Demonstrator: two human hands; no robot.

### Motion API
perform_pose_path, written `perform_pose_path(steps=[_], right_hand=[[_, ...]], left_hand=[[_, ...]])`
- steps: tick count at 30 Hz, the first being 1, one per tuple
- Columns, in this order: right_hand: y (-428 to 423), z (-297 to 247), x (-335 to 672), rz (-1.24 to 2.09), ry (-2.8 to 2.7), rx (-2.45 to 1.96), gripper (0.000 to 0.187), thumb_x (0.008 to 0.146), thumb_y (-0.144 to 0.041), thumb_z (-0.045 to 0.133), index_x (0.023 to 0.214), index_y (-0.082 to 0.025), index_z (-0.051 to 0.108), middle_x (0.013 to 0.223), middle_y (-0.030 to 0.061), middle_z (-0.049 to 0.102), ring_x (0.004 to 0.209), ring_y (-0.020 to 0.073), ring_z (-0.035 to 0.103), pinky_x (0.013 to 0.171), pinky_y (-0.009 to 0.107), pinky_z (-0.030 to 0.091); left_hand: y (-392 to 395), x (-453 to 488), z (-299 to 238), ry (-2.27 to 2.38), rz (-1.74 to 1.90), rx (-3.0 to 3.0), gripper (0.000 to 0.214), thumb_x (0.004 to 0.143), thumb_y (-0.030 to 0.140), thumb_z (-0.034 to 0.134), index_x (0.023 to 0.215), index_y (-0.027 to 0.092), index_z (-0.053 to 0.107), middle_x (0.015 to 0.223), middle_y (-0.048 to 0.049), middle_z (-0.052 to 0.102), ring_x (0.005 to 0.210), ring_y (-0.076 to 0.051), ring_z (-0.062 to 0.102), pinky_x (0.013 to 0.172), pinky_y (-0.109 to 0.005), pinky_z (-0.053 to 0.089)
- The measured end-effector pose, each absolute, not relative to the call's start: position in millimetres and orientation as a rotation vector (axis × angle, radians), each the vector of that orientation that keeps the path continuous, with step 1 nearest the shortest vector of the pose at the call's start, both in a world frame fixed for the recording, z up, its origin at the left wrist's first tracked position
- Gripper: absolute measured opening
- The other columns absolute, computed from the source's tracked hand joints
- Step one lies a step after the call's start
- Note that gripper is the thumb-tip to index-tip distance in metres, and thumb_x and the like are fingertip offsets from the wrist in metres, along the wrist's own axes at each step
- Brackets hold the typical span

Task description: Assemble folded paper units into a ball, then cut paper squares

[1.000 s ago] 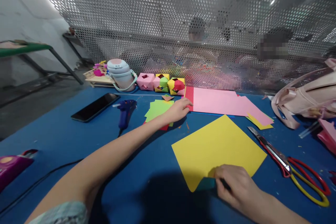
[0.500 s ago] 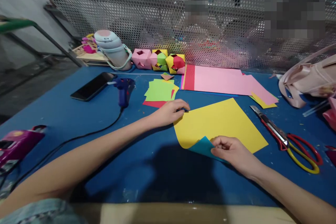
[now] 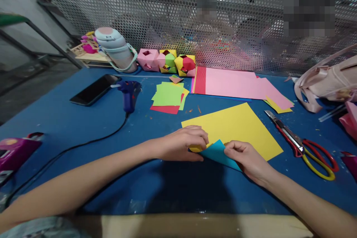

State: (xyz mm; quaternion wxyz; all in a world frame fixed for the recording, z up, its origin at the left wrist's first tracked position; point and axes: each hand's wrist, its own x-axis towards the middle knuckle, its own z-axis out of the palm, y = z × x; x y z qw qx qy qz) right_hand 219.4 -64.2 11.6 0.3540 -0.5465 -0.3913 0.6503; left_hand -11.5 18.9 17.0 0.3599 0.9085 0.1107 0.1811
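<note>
A large yellow paper sheet (image 3: 237, 126) lies on the blue table (image 3: 83, 126); its underside is teal. The near corner (image 3: 219, 152) is turned up, showing the teal side. My right hand (image 3: 245, 158) pinches that turned-up corner. My left hand (image 3: 185, 143) is curled over the sheet's near left edge, pressing the fold beside the teal flap. Both hands sit close together at the sheet's front corner.
Red-and-yellow scissors (image 3: 315, 154) and a utility knife (image 3: 281, 126) lie right of the sheet. Pink sheets (image 3: 231, 85), a green-and-red paper stack (image 3: 167, 96), paper cubes (image 3: 167, 60), a blue glue gun (image 3: 129, 93), a phone (image 3: 93, 89), a bottle (image 3: 115, 48) and a pink bag (image 3: 329, 81) stand behind.
My left hand came back from the pink sheets to the yellow sheet's near edge. My right hand lifted the near corner, turning the teal underside up.
</note>
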Motion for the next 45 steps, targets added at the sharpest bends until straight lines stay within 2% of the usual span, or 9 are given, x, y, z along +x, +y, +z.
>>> perform_pose_path(steps=[3, 8, 17, 24, 31, 34, 38, 41, 45], right_hand=[[-65, 11, 221, 1.738, -1.014, -1.428, 0.042, 0.062, -0.055, 0.079, 0.061, -0.017, 0.061, 0.055, -0.005, 0.046, 0.053, 0.0077, 0.032, 0.051, 0.024, 0.022], [-66, 7, 225, 1.795, -1.063, -1.418, 0.045, 0.066, -0.058, 0.076, 0.061, -0.016, 0.058, 0.053, -0.0064, 0.038, 0.049, 0.0065, 0.026, 0.047, 0.025, 0.015], [-65, 5, 227, 1.82, -1.097, -1.339, 0.041, 0.069, -0.053, 0.075, 0.061, -0.016, 0.061, 0.052, -0.0068, 0.039, 0.048, 0.006, 0.027, 0.047, 0.024, 0.019], [-65, 7, 226, 1.825, -1.118, -1.325, 0.038, 0.071, -0.052, 0.074, 0.069, -0.014, 0.067, 0.061, 0.0002, 0.057, 0.056, 0.0094, 0.045, 0.054, 0.025, 0.031], [-67, 13, 223, 1.821, -1.186, -1.364, 0.035, 0.061, -0.044, 0.081, 0.079, -0.017, 0.068, 0.056, -0.006, 0.048, 0.05, 0.0073, 0.035, 0.05, 0.024, 0.026], [-68, 16, 223, 1.731, -1.352, -1.383, 0.027, 0.069, -0.042, 0.075, 0.075, -0.018, 0.067, 0.059, -0.0046, 0.049, 0.053, 0.0086, 0.037, 0.051, 0.025, 0.027], [-69, 19, 224, 1.675, -1.451, -1.352, 0.025, 0.074, -0.042, 0.07, 0.07, -0.018, 0.063, 0.063, -0.003, 0.051, 0.056, 0.0098, 0.039, 0.053, 0.026, 0.03], [-69, 18, 226, 1.701, -1.414, -1.386, 0.025, 0.073, -0.042, 0.069, 0.07, -0.019, 0.06, 0.058, -0.0045, 0.047, 0.052, 0.0095, 0.036, 0.05, 0.025, 0.028], [-67, 14, 231, 1.634, -1.301, -1.362, 0.022, 0.073, -0.039, 0.068, 0.067, -0.019, 0.059, 0.064, -0.0011, 0.054, 0.058, 0.0126, 0.043, 0.054, 0.026, 0.032]], left_hand=[[17, -8, 14, 0.269, 0.447, 2.332, 0.009, 0.09, 0.019, 0.056, 0.084, 0.017, 0.063, 0.095, -0.0093, 0.068, 0.09, -0.016, 0.059, 0.083, -0.029, 0.046], [15, -8, 13, 0.249, 0.437, 2.264, 0.013, 0.092, 0.02, 0.053, 0.087, 0.015, 0.064, 0.092, -0.0101, 0.067, 0.084, -0.015, 0.059, 0.075, -0.024, 0.046], [14, -9, 13, 0.243, 0.414, 2.234, 0.013, 0.092, 0.02, 0.053, 0.088, 0.015, 0.064, 0.092, -0.0097, 0.068, 0.084, -0.014, 0.06, 0.076, -0.024, 0.047], [15, -11, 8, 0.234, 0.432, 2.261, 0.01, 0.091, 0.02, 0.055, 0.086, 0.016, 0.063, 0.098, -0.0113, 0.069, 0.092, -0.016, 0.063, 0.083, -0.027, 0.048], [16, -11, 5, 0.241, 0.452, 2.273, 0.01, 0.09, 0.02, 0.056, 0.085, 0.016, 0.063, 0.097, -0.0119, 0.069, 0.091, -0.017, 0.063, 0.084, -0.029, 0.049], [16, -11, 5, 0.238, 0.455, 2.258, 0.009, 0.089, 0.019, 0.056, 0.085, 0.016, 0.064, 0.097, -0.0121, 0.069, 0.091, -0.017, 0.064, 0.085, -0.03, 0.049], [16, -10, 6, 0.265, 0.452, 2.243, 0.009, 0.089, 0.018, 0.057, 0.085, 0.015, 0.065, 0.097, -0.0115, 0.068, 0.091, -0.016, 0.064, 0.082, -0.027, 0.05], [18, -12, 12, 0.292, 0.396, 2.259, 0.01, 0.083, 0.02, 0.065, 0.092, 0.015, 0.066, 0.105, -0.0117, 0.066, 0.097, -0.018, 0.063, 0.086, -0.027, 0.049], [29, -21, 27, 0.422, 0.295, 2.341, 0.038, 0.076, 0.021, 0.072, 0.112, 0.018, 0.061, 0.13, -0.0132, 0.056, 0.122, -0.023, 0.052, 0.103, -0.034, 0.04]])
